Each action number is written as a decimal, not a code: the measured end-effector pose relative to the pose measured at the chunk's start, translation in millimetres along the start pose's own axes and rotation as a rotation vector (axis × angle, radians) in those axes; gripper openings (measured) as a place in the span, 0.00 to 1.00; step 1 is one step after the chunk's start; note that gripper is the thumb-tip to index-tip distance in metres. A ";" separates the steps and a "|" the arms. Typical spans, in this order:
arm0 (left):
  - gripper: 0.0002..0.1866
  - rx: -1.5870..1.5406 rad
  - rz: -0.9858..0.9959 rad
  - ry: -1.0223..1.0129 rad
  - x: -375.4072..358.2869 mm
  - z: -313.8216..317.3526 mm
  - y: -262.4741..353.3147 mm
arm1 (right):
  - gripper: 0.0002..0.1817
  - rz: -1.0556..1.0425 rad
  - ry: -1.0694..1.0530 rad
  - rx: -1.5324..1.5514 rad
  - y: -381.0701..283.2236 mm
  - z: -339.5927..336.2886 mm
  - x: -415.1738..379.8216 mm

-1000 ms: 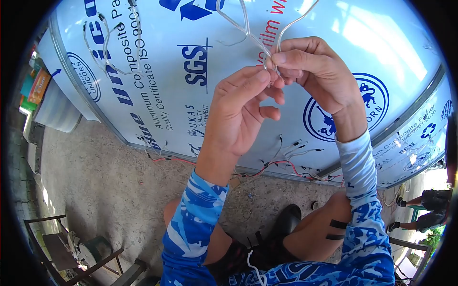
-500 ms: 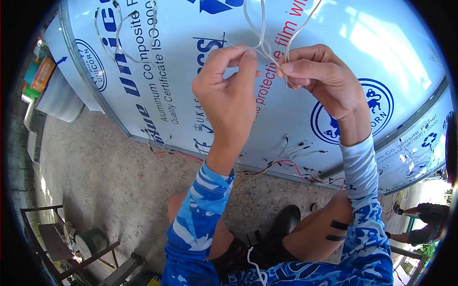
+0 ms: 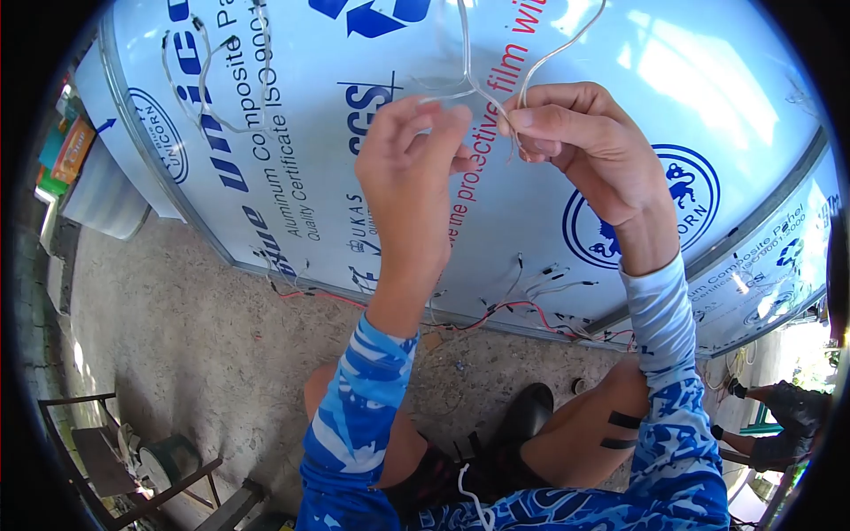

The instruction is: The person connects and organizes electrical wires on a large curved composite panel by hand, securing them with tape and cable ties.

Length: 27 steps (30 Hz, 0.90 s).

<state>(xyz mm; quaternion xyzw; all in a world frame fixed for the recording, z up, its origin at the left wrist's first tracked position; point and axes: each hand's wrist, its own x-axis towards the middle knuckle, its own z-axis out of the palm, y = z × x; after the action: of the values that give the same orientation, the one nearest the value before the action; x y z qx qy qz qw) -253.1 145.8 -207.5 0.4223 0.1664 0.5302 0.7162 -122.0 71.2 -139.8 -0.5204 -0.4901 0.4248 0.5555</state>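
My right hand [image 3: 589,142] is closed, pinching thin clear wires [image 3: 498,108] between thumb and fingertips. Short bare-looking ends stick out below the pinch. One pale wire [image 3: 567,42] arcs up from this hand to the top edge of view. A second clear wire [image 3: 467,44] runs down to the same bundle. My left hand [image 3: 409,168] is just left of it, fingers curled and blurred by motion. A thin wire end passes by its fingertips; whether they grip it I cannot make out.
A large white panel [image 3: 328,159] with blue and red print stands in front of me. Wires with black tips [image 3: 553,281] and a red wire [image 3: 531,305] lie along its lower edge. At lower left is a metal frame [image 3: 75,398]. Another person's legs [image 3: 788,411] show at right.
My left hand has shifted slightly left, its thumb and fingers drawing away from the wires. The right hand keeps its pinch. The view has moved a little.
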 end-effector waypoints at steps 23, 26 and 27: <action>0.03 0.024 0.202 -0.232 -13.4 0.6 4.2 | 0.10 -0.134 0.014 -0.238 -2.9 0.5 6.3; 0.02 0.560 0.668 -0.118 -11.1 -4.8 4.3 | 0.09 -0.243 0.264 -0.376 0.5 40.9 -8.0; 0.02 0.609 0.713 -0.096 -11.8 -4.4 4.6 | 0.08 -0.256 0.286 -0.349 4.1 43.8 -8.6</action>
<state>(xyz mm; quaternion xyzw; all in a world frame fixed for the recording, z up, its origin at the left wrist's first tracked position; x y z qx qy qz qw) -263.5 137.4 -208.9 0.6679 0.1259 0.6501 0.3397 -166.4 70.3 -145.7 -0.5968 -0.5344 0.1822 0.5702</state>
